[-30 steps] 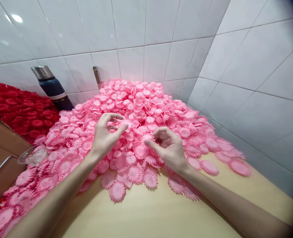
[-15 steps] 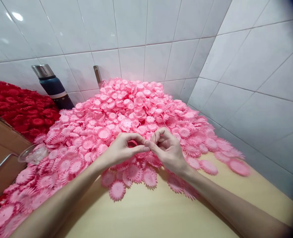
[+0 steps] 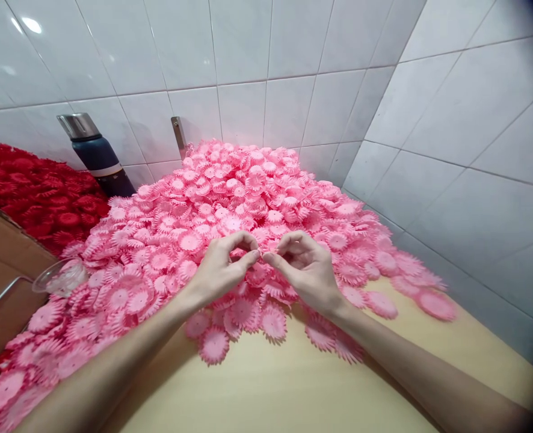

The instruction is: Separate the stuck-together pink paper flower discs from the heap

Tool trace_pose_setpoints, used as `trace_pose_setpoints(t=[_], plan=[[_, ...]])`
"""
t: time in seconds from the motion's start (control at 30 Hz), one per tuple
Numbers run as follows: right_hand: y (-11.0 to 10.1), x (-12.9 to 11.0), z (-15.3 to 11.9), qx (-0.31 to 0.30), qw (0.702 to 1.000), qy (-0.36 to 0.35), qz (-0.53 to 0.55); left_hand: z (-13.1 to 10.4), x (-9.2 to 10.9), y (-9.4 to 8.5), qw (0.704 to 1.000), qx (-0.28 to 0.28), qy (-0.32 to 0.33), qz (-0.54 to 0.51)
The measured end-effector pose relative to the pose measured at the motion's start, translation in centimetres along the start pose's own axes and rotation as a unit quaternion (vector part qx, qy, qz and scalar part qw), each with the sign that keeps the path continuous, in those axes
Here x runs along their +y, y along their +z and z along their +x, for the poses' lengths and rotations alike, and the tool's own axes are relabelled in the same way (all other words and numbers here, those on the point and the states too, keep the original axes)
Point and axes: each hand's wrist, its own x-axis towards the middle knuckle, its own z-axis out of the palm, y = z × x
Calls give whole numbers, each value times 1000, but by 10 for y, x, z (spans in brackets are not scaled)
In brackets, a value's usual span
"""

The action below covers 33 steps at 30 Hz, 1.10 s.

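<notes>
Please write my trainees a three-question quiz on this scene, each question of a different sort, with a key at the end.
1. True or false: the dark blue bottle has a silver-coloured cap.

2. Multiple choice: how are the left hand and the right hand placed?
a) both wrapped around the bottle
b) fingertips close together, in front of the pink pile
c) palms flat on the tabletop

3. Fill the gap: at the far left, beyond the cardboard, is a heap of ____ pieces.

Key: 1 true; 2 b; 3 red.
</notes>
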Motion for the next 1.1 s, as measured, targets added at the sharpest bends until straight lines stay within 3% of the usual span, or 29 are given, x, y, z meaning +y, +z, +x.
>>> trace_pose_setpoints(t=[0.2, 0.33, 0.47, 0.6, 0.77, 0.97, 1.1], plan=[[4, -4, -3, 47, 998, -28, -27, -1, 1, 4, 991, 86, -28, -100], [3, -3, -5, 57, 996, -61, -28, 6, -2, 0, 968, 129, -45, -213], [-1, -1, -4, 54, 995, -83, -32, 16, -12, -24, 917, 289, -24, -273], [-5, 3, -1, 8, 998, -56, -39, 20, -20, -37, 948, 265, 7, -173], [-7, 4, 1, -1, 998, -37, -48, 15, -16, -25, 971, 236, 37, 23], [-4, 3, 2, 17, 999, 10, -29, 8, -5, -13, 995, 64, 73, -12], [-3, 0, 2, 20, 999, 23, -13, 5, -3, -8, 998, -4, 65, -19]])
